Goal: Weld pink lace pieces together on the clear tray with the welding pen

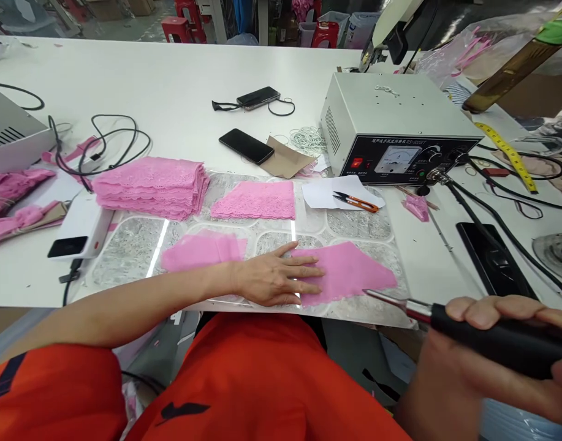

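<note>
In the head view, a pink fabric piece (pixel 349 269) lies flat on the marble-patterned mat (pixel 129 251), its left edge under the outspread fingers of the left hand (pixel 274 275), which presses palm-down and clasps nothing. The cloth looks thin, light and limp, likely to slide or pucker, so spread fingers near an edge should steady it, and a free corner seems the best place to lift it. The right hand (pixel 496 373) is wrapped around the black handle of a pen-like tool (pixel 487 340); that handle looks rigid and the sensible grip, well back from the slim metal tip. The tip points at the cloth's lower edge; whether it touches, I cannot tell.
</note>
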The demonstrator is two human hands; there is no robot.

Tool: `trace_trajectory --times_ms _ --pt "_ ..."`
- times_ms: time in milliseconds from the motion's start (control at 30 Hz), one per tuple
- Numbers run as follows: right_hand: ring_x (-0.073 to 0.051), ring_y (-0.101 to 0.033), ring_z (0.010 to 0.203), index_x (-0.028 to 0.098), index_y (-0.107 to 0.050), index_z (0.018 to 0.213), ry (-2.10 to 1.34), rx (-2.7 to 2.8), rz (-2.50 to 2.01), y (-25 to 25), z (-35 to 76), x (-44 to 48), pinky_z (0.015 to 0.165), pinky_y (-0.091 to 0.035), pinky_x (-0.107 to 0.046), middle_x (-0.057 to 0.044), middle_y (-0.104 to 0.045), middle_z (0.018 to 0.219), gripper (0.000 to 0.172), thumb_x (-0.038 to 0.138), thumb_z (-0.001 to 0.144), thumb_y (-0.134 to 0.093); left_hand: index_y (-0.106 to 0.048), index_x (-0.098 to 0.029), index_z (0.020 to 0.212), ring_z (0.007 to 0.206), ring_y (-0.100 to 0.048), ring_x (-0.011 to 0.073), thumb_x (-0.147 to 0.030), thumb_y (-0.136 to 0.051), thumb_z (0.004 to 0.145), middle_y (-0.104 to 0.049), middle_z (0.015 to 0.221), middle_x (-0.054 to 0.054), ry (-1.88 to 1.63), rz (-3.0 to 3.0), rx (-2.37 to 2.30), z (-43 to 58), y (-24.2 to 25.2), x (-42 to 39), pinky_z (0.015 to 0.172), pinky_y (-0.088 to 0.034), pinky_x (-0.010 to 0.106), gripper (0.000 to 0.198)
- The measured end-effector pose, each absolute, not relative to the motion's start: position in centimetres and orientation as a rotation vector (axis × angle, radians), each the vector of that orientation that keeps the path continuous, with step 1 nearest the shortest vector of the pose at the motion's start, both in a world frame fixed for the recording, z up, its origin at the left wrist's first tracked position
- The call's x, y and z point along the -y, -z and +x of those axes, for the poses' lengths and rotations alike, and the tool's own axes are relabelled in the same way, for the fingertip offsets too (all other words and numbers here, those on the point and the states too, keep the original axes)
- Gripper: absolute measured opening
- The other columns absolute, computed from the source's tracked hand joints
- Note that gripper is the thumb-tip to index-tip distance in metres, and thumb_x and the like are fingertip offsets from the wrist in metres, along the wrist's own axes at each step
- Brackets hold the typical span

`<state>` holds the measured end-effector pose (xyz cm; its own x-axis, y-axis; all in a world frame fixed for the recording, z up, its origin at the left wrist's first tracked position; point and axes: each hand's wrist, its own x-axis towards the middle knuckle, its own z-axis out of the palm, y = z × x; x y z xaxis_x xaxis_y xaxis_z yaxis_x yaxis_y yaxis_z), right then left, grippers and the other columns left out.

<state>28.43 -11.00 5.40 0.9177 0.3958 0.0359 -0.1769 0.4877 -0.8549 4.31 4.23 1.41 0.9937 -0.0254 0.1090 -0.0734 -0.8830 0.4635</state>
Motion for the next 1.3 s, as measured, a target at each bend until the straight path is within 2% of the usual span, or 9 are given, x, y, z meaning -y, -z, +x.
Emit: trace_trajectory --times_ms 67,200,333,567,900,1133,1300 --pt "-0.009 -0.041 0.044 0.023 -0.062 0.074 -0.373 0.496 -0.982 -4.9 27.3 11.4 0.037 -0.039 -0.029 0.004 -0.048 0.065 0.023 0.034 0.055 -0.056 -0.054 -0.027 0.137 0.143 -0.037 0.0246 -0.036 -0.053 0.096 -0.045 0.150 0.008 -0.157 2.646 0.080 4.3 -1.2 -4.1 0.122 -0.002 0.054 0.042" --pt "-0.011 -0.048 0.046 0.021 -0.065 0.085 -0.558 0.736 -0.890 -4.1 24.9 11.2 0.039 -0.042 -0.030 0.002 -0.056 0.072 0.024 0.034 0.066 -0.060 -0.051 -0.022 0.139 0.144 -0.033 0.0285 -0.045 -0.057 0.092 -0.044 0.150 0.011 -0.236 2.664 0.131 4.1 -0.7 -4.0 0.121 0.001 0.056 0.052" --pt "-0.012 -0.052 0.048 0.020 -0.065 0.091 -0.642 0.809 -0.821 -3.7 23.4 10.7 0.041 -0.043 -0.030 0.001 -0.058 0.076 0.023 0.032 0.072 -0.059 -0.049 -0.022 0.141 0.145 -0.031 0.0303 -0.053 -0.057 0.090 -0.043 0.151 0.012 -0.297 2.675 0.144 4.1 -0.3 -4.0 0.120 0.003 0.057 0.061" --pt "-0.012 -0.052 0.049 0.021 -0.066 0.092 -0.697 0.840 -0.820 -3.6 22.9 10.4 0.042 -0.043 -0.030 0.000 -0.056 0.076 0.022 0.032 0.074 -0.061 -0.050 -0.023 0.140 0.146 -0.029 0.0290 -0.056 -0.053 0.091 -0.039 0.153 0.011 -0.189 2.714 0.119 4.2 -0.7 -3.9 0.120 0.008 0.055 0.059" --pt "-0.011 -0.053 0.050 0.021 -0.064 0.092 -0.694 0.865 -0.836 -4.0 22.3 10.3 0.045 -0.046 -0.030 0.001 -0.057 0.077 0.022 0.034 0.075 -0.062 -0.053 -0.023 0.138 0.144 -0.034 0.0313 -0.054 -0.057 0.089 -0.043 0.151 0.012 -0.323 2.694 0.132 4.1 -0.3 -3.9 0.120 0.000 0.059 0.058" --pt "-0.011 -0.054 0.051 0.021 -0.063 0.087 -0.687 0.904 -0.857 -4.2 22.2 10.2 0.046 -0.048 -0.030 0.002 -0.059 0.076 0.015 0.031 0.077 -0.064 -0.053 -0.020 0.138 0.144 -0.033 0.0311 -0.053 -0.058 0.089 -0.043 0.150 0.014 -0.332 2.707 0.159 4.2 -0.1 -3.8 0.119 0.004 0.058 0.059" --pt "-0.013 -0.054 0.050 0.021 -0.065 0.089 -0.701 0.907 -0.840 -3.6 22.8 10.7 0.045 -0.047 -0.033 0.000 -0.060 0.076 0.018 0.031 0.075 -0.062 -0.054 -0.021 0.137 0.144 -0.033 0.0309 -0.050 -0.059 0.089 -0.043 0.151 0.012 -0.299 2.675 0.051 4.0 -2.2 -4.3 0.121 -0.007 0.056 0.056"
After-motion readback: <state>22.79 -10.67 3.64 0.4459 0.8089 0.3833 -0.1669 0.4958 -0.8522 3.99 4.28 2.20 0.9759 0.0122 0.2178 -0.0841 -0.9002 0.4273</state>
